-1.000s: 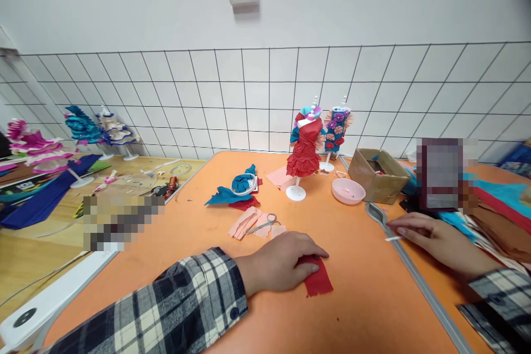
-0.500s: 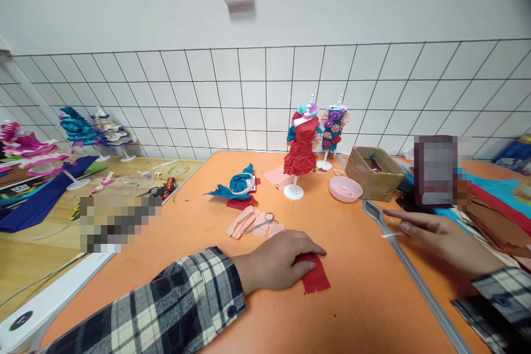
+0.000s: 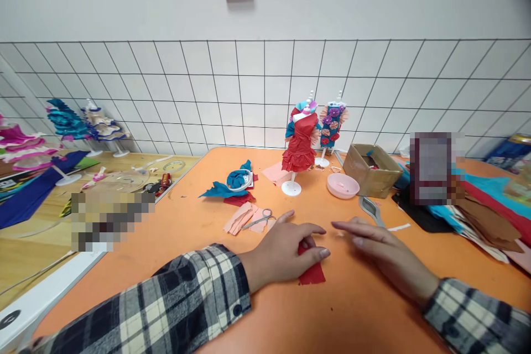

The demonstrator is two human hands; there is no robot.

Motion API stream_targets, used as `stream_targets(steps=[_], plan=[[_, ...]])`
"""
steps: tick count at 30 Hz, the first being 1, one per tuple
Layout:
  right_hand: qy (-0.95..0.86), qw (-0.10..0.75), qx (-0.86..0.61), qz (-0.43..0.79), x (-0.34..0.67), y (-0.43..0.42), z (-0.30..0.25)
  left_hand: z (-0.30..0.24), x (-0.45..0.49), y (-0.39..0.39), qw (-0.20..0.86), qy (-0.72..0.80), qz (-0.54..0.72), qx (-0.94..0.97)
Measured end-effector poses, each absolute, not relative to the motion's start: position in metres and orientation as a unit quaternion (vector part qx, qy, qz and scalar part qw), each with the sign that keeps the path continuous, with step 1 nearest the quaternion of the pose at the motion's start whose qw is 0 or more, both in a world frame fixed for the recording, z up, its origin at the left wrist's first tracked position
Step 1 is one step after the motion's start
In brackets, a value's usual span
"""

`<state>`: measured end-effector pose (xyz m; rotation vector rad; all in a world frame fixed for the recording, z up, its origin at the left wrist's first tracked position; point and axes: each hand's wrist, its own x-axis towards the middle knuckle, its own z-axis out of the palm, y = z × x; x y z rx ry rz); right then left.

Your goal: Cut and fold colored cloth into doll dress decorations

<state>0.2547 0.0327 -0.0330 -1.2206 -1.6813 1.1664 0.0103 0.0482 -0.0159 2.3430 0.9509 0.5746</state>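
A small piece of red crepe-like material [image 3: 313, 275] lies flat on the orange table, partly hidden by my left hand [image 3: 288, 251]. That hand rests over it with index finger and thumb apart, pinching nothing. To its right, my right hand [image 3: 384, 251] stretches its fingers toward the left one, a short gap between them, holding nothing visible. Just beyond my left hand are small scissors [image 3: 258, 219] on pale pink pieces [image 3: 241, 217]. A grey object with a looped end [image 3: 370, 209] lies past my right hand.
A red-dressed miniature dress form [image 3: 299, 144] stands at the back, another [image 3: 333, 124] behind it. Nearby are a pink bowl [image 3: 343, 187] and a cardboard box [image 3: 373, 171]. Blue material with a white ring [image 3: 240, 180] lies left. Stacked coloured sheets [image 3: 489, 215] lie right.
My right hand has moved left from beside the grey object to near my left hand. My left thumb and index finger have lifted off the red piece and spread.
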Motion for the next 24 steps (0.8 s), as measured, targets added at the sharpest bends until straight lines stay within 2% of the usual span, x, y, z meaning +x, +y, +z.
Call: stream_targets(steps=[6,12,18,21,24], plan=[[-0.695,0.339,-0.425,0.471,0.214,0.025,-0.029,-0.018,0.01,0.049,0.248,0.364,0.207,0.873],[-0.664,0.372,-0.444,0.473,0.213,0.022,-0.029,-0.023,0.008,0.054,0.267,0.363,0.19,0.872],[-0.613,0.402,-0.42,0.536,0.21,0.018,-0.028,-0.025,0.008,0.054,0.252,0.343,0.169,0.889],[-0.606,0.448,-0.445,0.483,0.21,0.026,-0.029,-0.027,0.009,0.053,0.236,0.324,0.167,0.901],[-0.619,0.49,-0.487,0.374,0.218,0.035,-0.029,-0.03,0.009,0.054,0.236,0.308,0.177,0.905]])
